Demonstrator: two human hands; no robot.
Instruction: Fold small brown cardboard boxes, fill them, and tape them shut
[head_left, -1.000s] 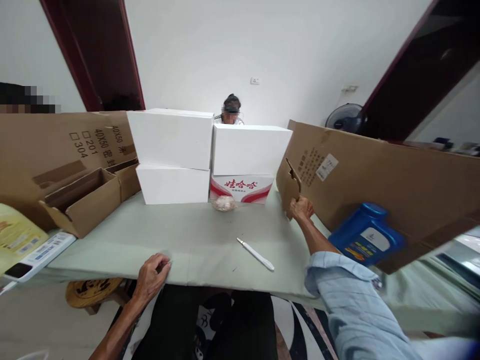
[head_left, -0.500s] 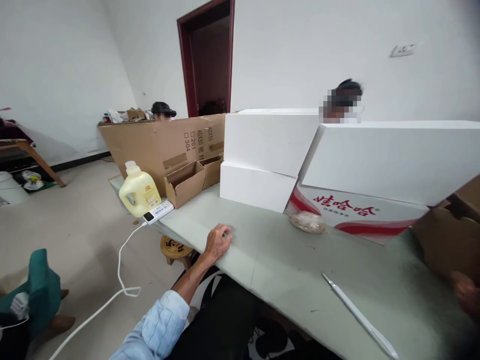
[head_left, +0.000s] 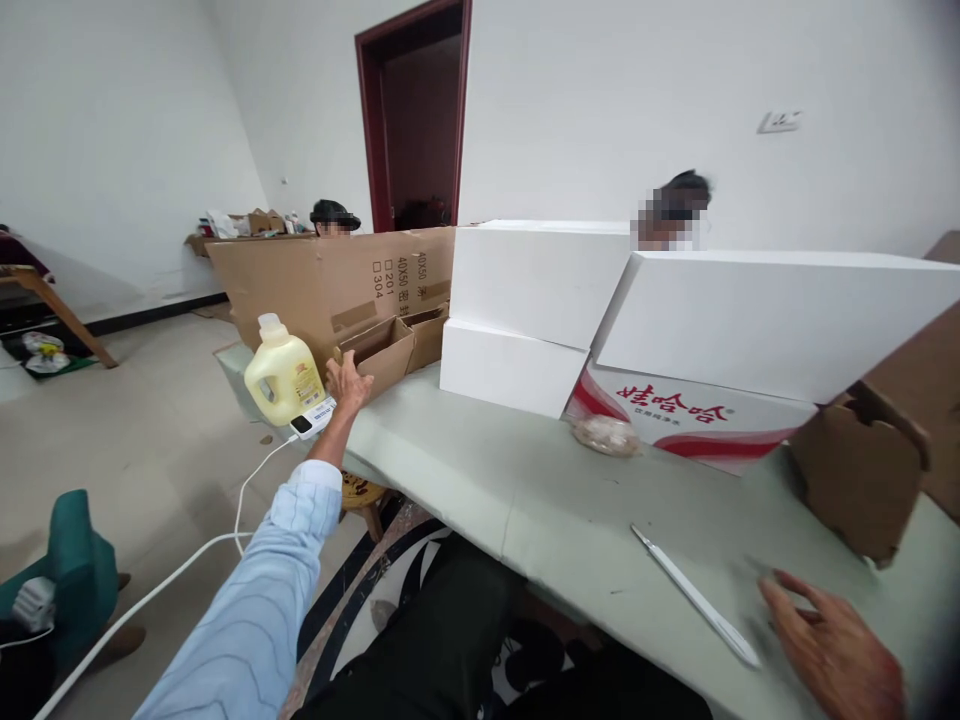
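My left hand (head_left: 349, 384) reaches to the near left corner of an open cardboard box (head_left: 391, 365), its fingers spread at the box's edge. Beside it stand a yellow jug (head_left: 289, 375) and a white power strip (head_left: 313, 418) with a cable. My right hand (head_left: 832, 640) hovers at or just over the table at the lower right, fingers apart and nothing in them. A white scalpel-like knife (head_left: 697, 598) lies to its left, not touching it.
White boxes (head_left: 540, 285) are stacked along the far side of the table (head_left: 480, 470), above a red-and-white carton (head_left: 675, 415). A clear plastic bundle (head_left: 606, 436) lies before them. Brown cardboard (head_left: 859, 470) stands at right. Two people's heads show behind the boxes.
My left hand has moved forward and left from the table's near edge to the cardboard box. My right hand has come further into view, toward the knife. The view has shifted slightly.
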